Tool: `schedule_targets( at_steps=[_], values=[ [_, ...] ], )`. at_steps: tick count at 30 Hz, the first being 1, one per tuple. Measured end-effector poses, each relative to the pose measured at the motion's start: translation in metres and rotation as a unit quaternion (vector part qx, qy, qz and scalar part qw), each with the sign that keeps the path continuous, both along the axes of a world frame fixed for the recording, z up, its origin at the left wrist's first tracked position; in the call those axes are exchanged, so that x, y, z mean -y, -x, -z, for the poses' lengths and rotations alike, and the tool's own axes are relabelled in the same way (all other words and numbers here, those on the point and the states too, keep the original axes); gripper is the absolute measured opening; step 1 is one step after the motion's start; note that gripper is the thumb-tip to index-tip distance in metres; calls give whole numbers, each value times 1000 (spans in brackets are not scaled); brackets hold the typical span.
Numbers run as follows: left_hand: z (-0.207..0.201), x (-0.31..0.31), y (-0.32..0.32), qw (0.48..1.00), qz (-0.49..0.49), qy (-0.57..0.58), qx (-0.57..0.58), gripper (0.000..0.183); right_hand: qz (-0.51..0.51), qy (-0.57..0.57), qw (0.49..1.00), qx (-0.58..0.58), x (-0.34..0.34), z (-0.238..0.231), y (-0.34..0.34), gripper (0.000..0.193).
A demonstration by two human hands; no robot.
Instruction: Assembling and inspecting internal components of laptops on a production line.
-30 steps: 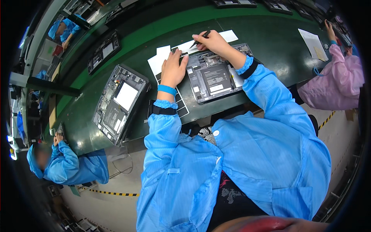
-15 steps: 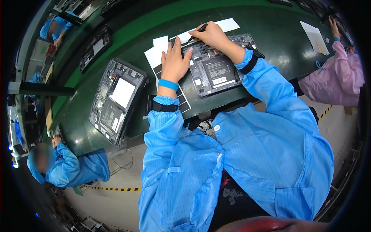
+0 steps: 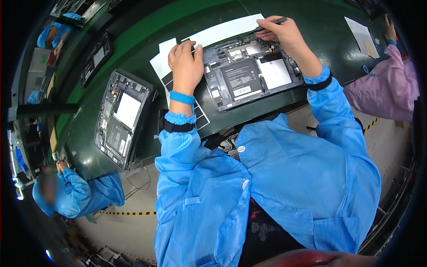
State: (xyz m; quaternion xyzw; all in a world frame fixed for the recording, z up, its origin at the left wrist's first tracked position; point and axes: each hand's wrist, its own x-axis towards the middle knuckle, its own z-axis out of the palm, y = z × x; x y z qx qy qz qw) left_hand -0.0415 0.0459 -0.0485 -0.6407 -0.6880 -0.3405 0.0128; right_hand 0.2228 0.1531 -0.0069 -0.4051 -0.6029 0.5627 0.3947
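Note:
An opened tablet [image 3: 251, 75] with its back cover off lies on the green bench [image 3: 147, 31] in front of me, showing a dark battery and a white label. My left hand [image 3: 186, 64] rests flat at the tablet's left edge, fingers on a white sheet [image 3: 162, 66]. My right hand [image 3: 282, 33] is over the tablet's far right corner and grips a thin dark tool [image 3: 270, 22] like a pen, its tip pointing left.
A second opened tablet [image 3: 121, 118] lies to my left on the bench. Another dark device [image 3: 94, 58] sits farther left. A person in pink [image 3: 391, 84] works at my right beside white papers [image 3: 360, 31]. A person in blue [image 3: 75, 191] stands at lower left.
The view has shifted so the tablet and both hands sit higher and more central. My right hand has moved right along the tablet's far edge with the tool. My left hand stays at the left edge.

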Motion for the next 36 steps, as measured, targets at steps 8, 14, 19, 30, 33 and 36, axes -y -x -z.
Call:
schedule_targets(
  at_steps=[8,14,19,30,33,36],
  values=[
    [-42,-14,-63,869,107,256,410,30,-1,46,999,-29,7,14,-16,26],
    [-43,-32,-78,861,98,290,405,30,6,35,998,-52,5,19,-16,26],
    [-38,-40,-79,866,91,291,397,28,1,24,999,-43,3,19,-15,24],
    [-45,-53,-86,874,44,319,364,21,12,-14,999,-51,3,30,-12,21],
    [-46,-55,-87,868,34,323,375,21,12,-27,999,-44,3,31,-11,21],
    [-50,-58,-88,868,31,333,368,21,14,-33,998,-44,3,32,-11,22]
  ],
)
